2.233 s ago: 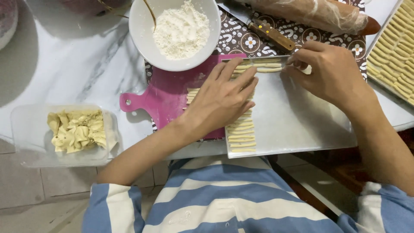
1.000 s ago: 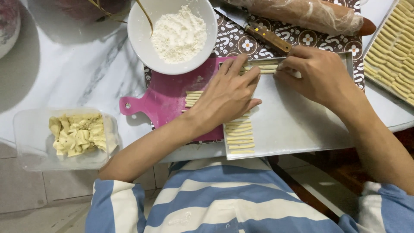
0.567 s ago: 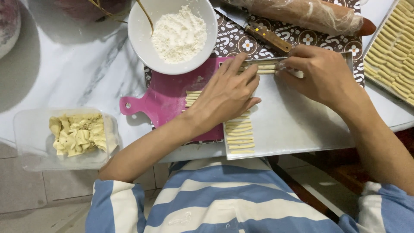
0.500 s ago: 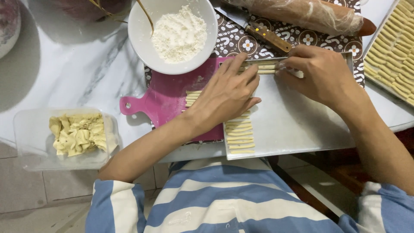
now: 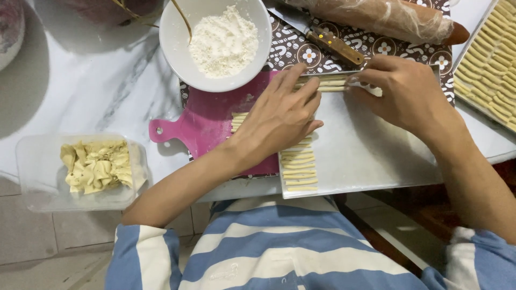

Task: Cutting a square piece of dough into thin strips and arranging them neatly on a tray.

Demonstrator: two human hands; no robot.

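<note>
Head view: left hand point(image 5: 279, 115) is laid flat, fingers spread, over the column of dough strips point(image 5: 298, 169) at the left edge of the metal tray point(image 5: 371, 156); nothing is gripped. Right hand point(image 5: 406, 91) is placed at the tray's far edge, fingertips pinched tog. on a dough strip point(image 5: 328, 84) lying crosswise there. Tray is set on the marble surface point(image 5: 91, 80), partly over a pink cutting board point(image 5: 207, 121). Nearby are seen: white bowl w/ flour point(image 5: 217, 40), knife point(image 5: 322, 37), wrapped rolling pin point(image 5: 387, 19), plastic tub of dough point(image 5: 80, 169) at left, 2nd tray of strips point(image 5: 489, 59) at right.
</note>
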